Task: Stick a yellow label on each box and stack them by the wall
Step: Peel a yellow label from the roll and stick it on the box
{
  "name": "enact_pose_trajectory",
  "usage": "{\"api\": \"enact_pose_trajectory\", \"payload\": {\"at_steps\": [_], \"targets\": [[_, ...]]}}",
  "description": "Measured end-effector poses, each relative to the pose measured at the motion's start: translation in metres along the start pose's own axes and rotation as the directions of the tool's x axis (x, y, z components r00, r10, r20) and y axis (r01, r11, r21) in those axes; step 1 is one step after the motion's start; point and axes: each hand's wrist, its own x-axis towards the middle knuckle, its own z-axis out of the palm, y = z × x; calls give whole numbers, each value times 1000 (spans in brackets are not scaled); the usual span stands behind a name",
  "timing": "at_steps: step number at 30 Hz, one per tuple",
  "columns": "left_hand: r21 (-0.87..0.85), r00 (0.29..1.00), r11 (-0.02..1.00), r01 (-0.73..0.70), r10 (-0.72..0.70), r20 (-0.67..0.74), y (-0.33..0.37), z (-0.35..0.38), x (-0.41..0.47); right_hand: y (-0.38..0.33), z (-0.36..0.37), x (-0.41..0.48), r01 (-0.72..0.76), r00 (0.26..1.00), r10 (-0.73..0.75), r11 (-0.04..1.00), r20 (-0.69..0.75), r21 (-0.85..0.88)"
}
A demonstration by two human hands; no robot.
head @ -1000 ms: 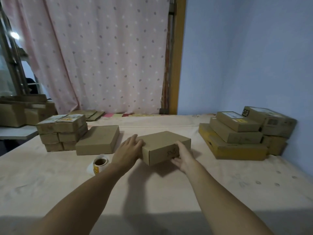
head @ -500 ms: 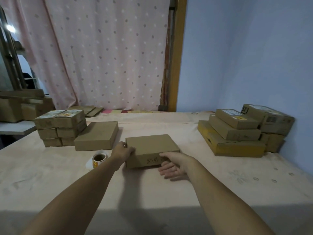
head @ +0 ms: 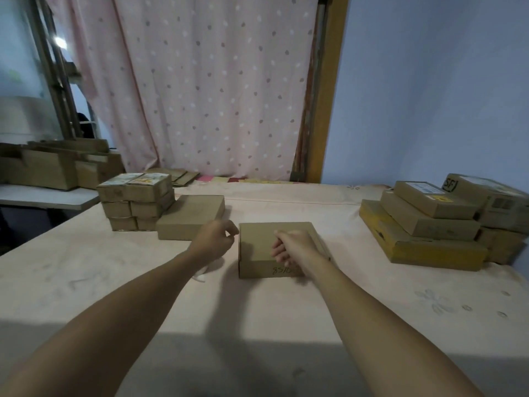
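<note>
A flat brown cardboard box (head: 257,239) with handwriting on its front lies on the pink-covered table (head: 257,325). My left hand (head: 214,242) hovers just left of the box, fingers curled and thumb pinched to forefinger, holding nothing I can see. My right hand (head: 297,247) is over the box's top with its fingers curled under, gripping nothing. A scrap of white backing paper (head: 200,275) shows under my left wrist, which hides the label roll. A stack of boxes (head: 423,227) stands by the blue wall (head: 429,96); its top box carries a yellow label (head: 442,198).
At the left stand a pile of small boxes (head: 134,202) and a flat box (head: 191,216) beside it. More cartons (head: 43,167) sit on a side table further left. A dotted pink curtain (head: 214,96) hangs behind the table.
The box was set down flat on the table and both hands let go of it. My left hand moved off its left edge; my right hand rose from the table onto its top.
</note>
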Motion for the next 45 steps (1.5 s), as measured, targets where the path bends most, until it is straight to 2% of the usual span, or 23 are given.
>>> {"api": "enact_pose_trajectory", "payload": {"at_steps": [6,11,15,19,22,27,33,35,39,42,45], "targets": [[376,977,912,-166,100,188,-40,-58,-27,0,53,2,84,995,-75,986,64,-144],[496,959,851,-170,27,283,-79,-74,-43,-14,93,-3,164,977,-125,959,171,-232],[571,950,775,-270,118,288,-94,-64,-50,-18,115,-10,249,951,-171,918,257,-308],[569,932,738,-362,280,229,-96,-56,-51,-17,122,-10,288,942,-195,886,272,-363],[520,920,759,-391,344,190,-96,-55,-47,-20,125,-10,312,937,-215,870,275,-382],[505,952,808,-303,239,189,-88,-52,-48,-21,134,-8,366,922,-242,800,302,-475],[504,962,821,-267,198,187,-88,-55,-54,-23,151,-11,464,886,-268,524,379,-714],[501,966,828,-251,182,183,-87,-57,-56,-23,156,-12,478,878,-258,478,403,-737],[492,959,824,-282,235,157,-89,-60,-57,-21,165,-10,502,864,-278,412,419,-760],[524,953,796,-304,258,160,-93,-60,-54,-23,163,-9,511,858,-320,437,403,-741],[444,969,862,-244,232,83,-89,-66,-48,-32,155,-4,494,864,-342,444,369,-747]]}}
